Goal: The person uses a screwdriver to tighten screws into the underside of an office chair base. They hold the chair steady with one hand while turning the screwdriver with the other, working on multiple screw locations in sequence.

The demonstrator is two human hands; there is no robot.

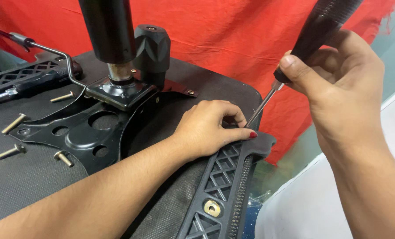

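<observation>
My right hand grips the black handle of a screwdriver, whose metal shaft slants down to the left. Its tip meets the end of a black plastic armrest bracket with a lattice pattern. My left hand presses down on that bracket end, fingers curled around the spot where the tip lands, thumb flat along the bracket. A brass washer sits in a hole lower on the bracket. The bracket lies on the dark fabric underside of an upturned chair seat.
A black metal seat plate with a gas cylinder and round knob stands at the seat's centre. Several loose bolts lie at the left. A second armrest bracket lies far left. Red cloth hangs behind.
</observation>
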